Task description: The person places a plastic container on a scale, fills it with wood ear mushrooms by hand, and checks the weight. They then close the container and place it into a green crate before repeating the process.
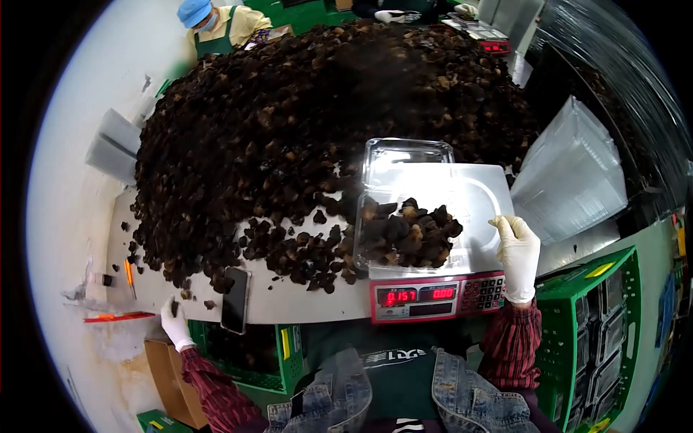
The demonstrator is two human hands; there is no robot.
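A huge heap of dark dried fungus (310, 130) covers the white table. A clear plastic tray (404, 231) part-filled with fungus sits on a red-fronted scale (433, 294) whose display reads 0.157. My right hand (517, 252), in a white glove, rests on the scale's right edge beside the tray, holding nothing. My left hand (175, 321), also gloved, is low at the table's front left edge and pinches a small dark piece of fungus. A black phone (235, 299) lies just right of it.
An empty clear tray (408, 153) lies behind the filled one. Stacked clear trays (570, 173) stand at the right. Green crates (592, 317) sit below right and under the table. A person in a blue cap (209, 25) works at the far side. A second scale (482, 36) is far back.
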